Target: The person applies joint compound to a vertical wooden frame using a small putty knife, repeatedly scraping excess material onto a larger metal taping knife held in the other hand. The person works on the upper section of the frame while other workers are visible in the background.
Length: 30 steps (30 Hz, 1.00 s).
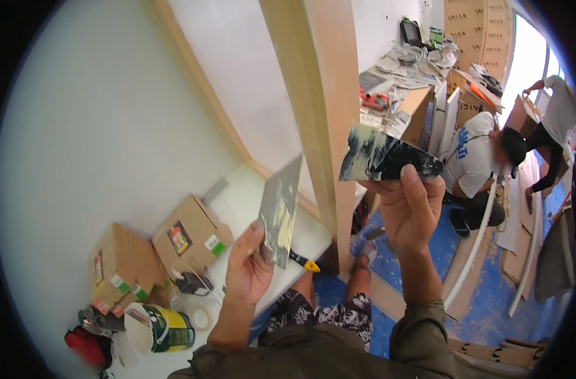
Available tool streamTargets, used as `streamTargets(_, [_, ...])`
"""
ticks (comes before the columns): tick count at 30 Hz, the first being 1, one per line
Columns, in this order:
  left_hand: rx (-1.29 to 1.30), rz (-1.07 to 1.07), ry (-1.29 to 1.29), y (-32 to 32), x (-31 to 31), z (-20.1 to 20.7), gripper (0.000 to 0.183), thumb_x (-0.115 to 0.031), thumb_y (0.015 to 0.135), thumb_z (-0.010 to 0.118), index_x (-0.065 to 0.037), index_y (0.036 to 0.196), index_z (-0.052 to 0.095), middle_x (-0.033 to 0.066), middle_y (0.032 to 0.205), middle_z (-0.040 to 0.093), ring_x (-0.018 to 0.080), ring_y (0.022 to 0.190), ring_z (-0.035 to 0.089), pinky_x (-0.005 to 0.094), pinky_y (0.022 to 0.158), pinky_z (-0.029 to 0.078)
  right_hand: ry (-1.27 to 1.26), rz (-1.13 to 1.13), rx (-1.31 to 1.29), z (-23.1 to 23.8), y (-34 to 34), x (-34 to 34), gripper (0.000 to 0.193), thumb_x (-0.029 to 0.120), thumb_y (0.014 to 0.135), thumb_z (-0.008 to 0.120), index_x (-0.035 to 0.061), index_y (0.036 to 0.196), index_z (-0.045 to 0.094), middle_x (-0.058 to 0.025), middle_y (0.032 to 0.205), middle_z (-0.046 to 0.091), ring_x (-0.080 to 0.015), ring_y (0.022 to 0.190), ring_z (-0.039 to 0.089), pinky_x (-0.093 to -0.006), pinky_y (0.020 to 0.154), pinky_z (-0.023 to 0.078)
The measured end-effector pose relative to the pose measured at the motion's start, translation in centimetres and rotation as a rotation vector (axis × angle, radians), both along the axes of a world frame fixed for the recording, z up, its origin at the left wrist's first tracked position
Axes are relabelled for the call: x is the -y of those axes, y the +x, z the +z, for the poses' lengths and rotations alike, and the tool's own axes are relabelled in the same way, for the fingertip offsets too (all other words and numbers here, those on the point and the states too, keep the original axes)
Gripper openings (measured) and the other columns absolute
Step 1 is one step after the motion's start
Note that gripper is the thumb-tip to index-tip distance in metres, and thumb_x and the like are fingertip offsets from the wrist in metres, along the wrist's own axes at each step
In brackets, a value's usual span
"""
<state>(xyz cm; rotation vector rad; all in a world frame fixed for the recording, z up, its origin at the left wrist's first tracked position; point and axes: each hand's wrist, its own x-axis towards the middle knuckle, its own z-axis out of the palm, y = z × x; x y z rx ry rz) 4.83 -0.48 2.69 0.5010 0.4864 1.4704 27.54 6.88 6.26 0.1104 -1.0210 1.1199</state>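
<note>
From my remote seat I see the left hand (247, 268) pinching a grey blade (280, 218) between thumb and fingers, tilted on end and smeared cream, above the white bench (313, 245) near its right edge. The right hand (417, 215), raised higher, pinches a dark blade (389, 155) nearly level, thumb on its streaked face. I find the two blades apart, the dark one partly in front of a wooden post (338, 126). A yellow-tipped handle (308, 264) juts at the bench's right edge, partly hidden from me. Toward the bench's left end sit cardboard boxes (190, 237), with a bucket (165, 331) and a tape roll (201, 318) nearer the front edge. Beyond, one co-worker (472, 158) crouches over the blue floor (483, 297); another (556, 117) bends nearby.
</note>
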Motion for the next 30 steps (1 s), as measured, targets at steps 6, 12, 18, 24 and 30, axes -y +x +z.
streamTargets(6, [0.311,-0.216,-0.104,0.5,1.1,0.8,0.028,-0.011,0.097,0.044,0.005,0.117,0.052,0.0164,0.095,0.067,0.0195,0.080,0.070,0.0277,0.060,0.060,0.301,-0.542,0.220,-1.8,-2.2,2.5,0.022,0.001,0.091,0.053,-0.0079,0.109,0.062,-0.0259,0.107,0.064,-0.0396,0.101,0.063,-0.0487,0.088,0.052])
streamTargets(12, [0.339,-0.312,-0.138,0.0,2.1,0.9,0.030,-0.012,0.097,0.044,0.008,0.118,0.052,0.0165,0.094,0.066,0.0145,0.072,0.068,0.0193,0.057,0.058,0.841,-0.798,0.643,-2.5,-2.9,4.4,0.017,0.008,0.080,0.066,0.0023,0.095,0.071,-0.0152,0.105,0.068,-0.0306,0.103,0.065,-0.0447,0.093,0.051])
streamTargets(18, [0.219,-0.131,0.040,-2.4,2.2,1.6,0.034,-0.009,0.094,0.049,0.011,0.122,0.049,0.0185,0.100,0.066,0.0177,0.078,0.069,0.0233,0.064,0.059,0.761,-0.891,0.783,-5.3,-2.5,4.3,0.017,-0.001,0.075,0.067,-0.0041,0.092,0.069,-0.0195,0.097,0.069,-0.0340,0.097,0.067,-0.0442,0.089,0.053])
streamTargets(24, [-0.038,0.055,0.138,-3.6,2.2,1.6,0.034,-0.005,0.094,0.050,0.013,0.122,0.047,0.0176,0.113,0.062,0.0168,0.097,0.064,0.0253,0.082,0.053,0.588,-1.115,0.556,-0.1,-0.9,1.9,0.025,-0.014,0.071,0.062,-0.0086,0.096,0.065,-0.0262,0.096,0.067,-0.0376,0.092,0.068,-0.0411,0.084,0.054])
streamTargets(30, [-0.009,0.001,0.100,-5.1,2.3,-1.3,0.034,-0.007,0.094,0.049,0.011,0.123,0.047,0.0168,0.113,0.062,0.0194,0.101,0.064,0.0298,0.088,0.052,0.618,-1.251,0.518,11.8,1.3,-1.5,0.027,-0.015,0.082,0.058,-0.0063,0.107,0.065,-0.0170,0.102,0.069,-0.0225,0.096,0.067,-0.0308,0.087,0.052])
